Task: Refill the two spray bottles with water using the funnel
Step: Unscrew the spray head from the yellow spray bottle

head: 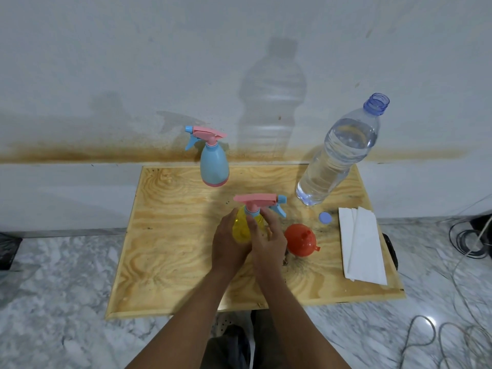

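At the tabletop's (165,262) centre we clasp the yellow spray bottle (241,230) with left hand (230,247) and right hand (269,242), orange funnel (300,242) at three o'clock, blue spray bottle (214,166) at twelve.

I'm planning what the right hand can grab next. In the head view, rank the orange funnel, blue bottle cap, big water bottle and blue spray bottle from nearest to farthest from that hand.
From the right hand:
1. Orange funnel, just to its right.
2. Blue bottle cap, farther right and back.
3. Blue spray bottle at the back and water bottle at back right: too close to call.
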`<control>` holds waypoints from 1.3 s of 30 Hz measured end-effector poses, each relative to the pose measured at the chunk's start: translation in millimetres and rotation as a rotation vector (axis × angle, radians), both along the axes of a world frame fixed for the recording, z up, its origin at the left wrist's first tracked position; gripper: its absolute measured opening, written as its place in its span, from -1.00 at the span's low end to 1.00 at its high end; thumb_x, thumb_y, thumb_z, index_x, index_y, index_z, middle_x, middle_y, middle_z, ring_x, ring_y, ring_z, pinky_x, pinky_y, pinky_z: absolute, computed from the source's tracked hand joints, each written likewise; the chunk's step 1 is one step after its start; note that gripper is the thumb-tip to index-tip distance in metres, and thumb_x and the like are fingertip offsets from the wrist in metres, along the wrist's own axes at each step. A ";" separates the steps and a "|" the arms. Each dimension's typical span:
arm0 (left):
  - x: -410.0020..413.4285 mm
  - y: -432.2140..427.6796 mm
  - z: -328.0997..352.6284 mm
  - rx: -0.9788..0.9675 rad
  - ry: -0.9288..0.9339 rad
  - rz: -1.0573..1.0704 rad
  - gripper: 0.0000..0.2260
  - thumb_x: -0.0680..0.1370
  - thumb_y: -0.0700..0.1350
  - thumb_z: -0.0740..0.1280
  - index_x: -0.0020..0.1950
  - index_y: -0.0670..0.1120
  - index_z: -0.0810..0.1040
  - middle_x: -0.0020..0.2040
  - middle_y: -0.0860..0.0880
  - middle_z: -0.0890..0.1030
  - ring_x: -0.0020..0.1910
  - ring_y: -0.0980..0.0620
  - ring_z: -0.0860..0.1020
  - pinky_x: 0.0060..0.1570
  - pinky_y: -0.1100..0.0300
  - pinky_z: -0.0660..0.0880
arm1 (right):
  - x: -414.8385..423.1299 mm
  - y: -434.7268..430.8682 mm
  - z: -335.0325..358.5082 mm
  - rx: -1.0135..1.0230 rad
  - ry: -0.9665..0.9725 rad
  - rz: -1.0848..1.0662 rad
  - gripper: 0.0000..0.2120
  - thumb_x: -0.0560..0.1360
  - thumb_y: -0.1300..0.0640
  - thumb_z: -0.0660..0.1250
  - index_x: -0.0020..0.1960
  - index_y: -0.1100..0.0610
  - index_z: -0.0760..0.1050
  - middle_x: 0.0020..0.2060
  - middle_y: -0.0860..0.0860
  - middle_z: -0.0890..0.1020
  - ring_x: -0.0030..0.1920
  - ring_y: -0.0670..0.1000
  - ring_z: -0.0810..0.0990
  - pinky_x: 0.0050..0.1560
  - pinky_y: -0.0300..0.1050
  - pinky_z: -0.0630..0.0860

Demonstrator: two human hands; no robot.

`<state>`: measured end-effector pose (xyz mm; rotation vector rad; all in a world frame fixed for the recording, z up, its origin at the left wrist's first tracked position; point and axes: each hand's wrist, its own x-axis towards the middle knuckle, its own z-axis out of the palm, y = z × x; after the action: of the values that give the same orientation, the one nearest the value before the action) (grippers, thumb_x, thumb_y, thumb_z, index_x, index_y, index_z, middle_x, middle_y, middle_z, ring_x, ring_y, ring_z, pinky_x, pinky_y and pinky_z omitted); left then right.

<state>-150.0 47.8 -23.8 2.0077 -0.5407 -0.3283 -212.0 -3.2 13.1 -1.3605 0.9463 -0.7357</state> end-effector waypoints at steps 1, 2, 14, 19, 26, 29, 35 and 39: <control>-0.3 0.2 0.1 0.001 -0.006 -0.002 -0.48 0.43 -0.07 0.55 0.36 -0.01 0.50 0.10 0.12 0.56 0.05 0.14 0.54 -0.05 0.48 0.36 | -1.4 0.1 -0.5 -0.011 0.010 0.014 -0.64 0.46 -0.05 0.50 0.23 -0.05 0.57 0.10 -0.11 0.67 0.09 -0.10 0.64 0.12 -0.03 0.62; -1.0 0.6 0.6 -0.002 -0.013 -0.004 -0.46 0.43 -0.07 0.55 0.37 -0.04 0.49 0.12 0.14 0.54 0.08 0.16 0.53 -0.01 0.44 0.39 | -1.5 0.4 1.2 0.001 0.012 0.026 -0.61 0.45 -0.02 0.52 0.24 -0.05 0.54 0.06 -0.12 0.68 0.00 -0.08 0.66 0.07 -0.04 0.63; -3.5 1.9 0.9 -0.058 0.023 -0.006 -0.50 0.39 -0.17 0.51 0.32 -0.04 0.54 0.04 0.06 0.59 0.02 0.06 0.58 -0.05 0.26 0.49 | 5.6 -17.0 10.7 -0.240 0.158 0.135 -0.68 0.48 0.08 0.48 0.22 0.09 0.60 0.12 -0.05 0.58 0.19 -0.08 0.52 0.24 -0.03 0.49; -4.4 0.5 1.0 -0.074 0.062 0.011 -0.49 0.39 -0.14 0.53 0.33 0.00 0.53 0.07 0.06 0.60 0.04 0.09 0.59 -0.06 0.34 0.47 | 2.0 -22.5 13.4 -0.301 0.170 0.150 -0.64 0.47 -0.01 0.47 0.23 -0.06 0.49 0.12 -0.13 0.60 0.18 -0.12 0.55 0.23 0.00 0.52; -4.5 0.3 -2.4 -0.052 0.052 0.009 -0.44 0.38 -0.13 0.56 0.36 0.01 0.51 0.10 0.07 0.60 0.07 0.09 0.58 0.01 0.27 0.53 | 3.8 -23.5 15.5 -0.366 0.159 0.147 -0.64 0.41 0.01 0.52 0.16 -0.11 0.53 0.06 -0.16 0.59 0.14 -0.08 0.56 0.18 0.07 0.54; -4.8 -0.1 -4.0 -0.042 0.078 0.023 -0.36 0.35 -0.11 0.57 0.41 0.01 0.47 0.18 0.06 0.60 0.15 0.08 0.57 0.10 0.12 0.57 | 6.7 -26.4 18.2 -0.369 0.143 0.125 -0.65 0.38 0.08 0.58 0.09 -0.11 0.56 0.01 -0.16 0.59 0.09 -0.08 0.57 0.15 0.08 0.55; -5.4 0.1 -4.1 -0.031 0.131 0.042 -0.30 0.36 -0.10 0.56 0.46 -0.01 0.42 0.23 0.03 0.57 0.18 0.05 0.55 0.15 -0.02 0.57 | 3.2 -25.6 18.1 -0.316 0.153 0.149 -0.54 0.42 -0.22 0.40 0.25 -0.06 0.52 0.06 -0.09 0.66 0.11 -0.10 0.62 0.13 0.05 0.60; -6.6 0.2 -4.6 -0.039 0.129 0.036 -0.30 0.34 0.08 0.56 0.44 0.02 0.43 0.23 0.05 0.59 0.18 0.05 0.57 0.14 0.00 0.58 | 7.6 -32.4 37.8 -0.378 0.070 0.149 -0.69 0.50 -0.13 0.36 0.20 -0.05 0.52 0.01 -0.09 0.66 0.06 -0.05 0.62 0.11 0.06 0.60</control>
<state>-156.6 48.0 -28.4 1.9409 -0.4259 -0.4192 -204.3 -35.6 50.9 -1.7776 0.7731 -0.7817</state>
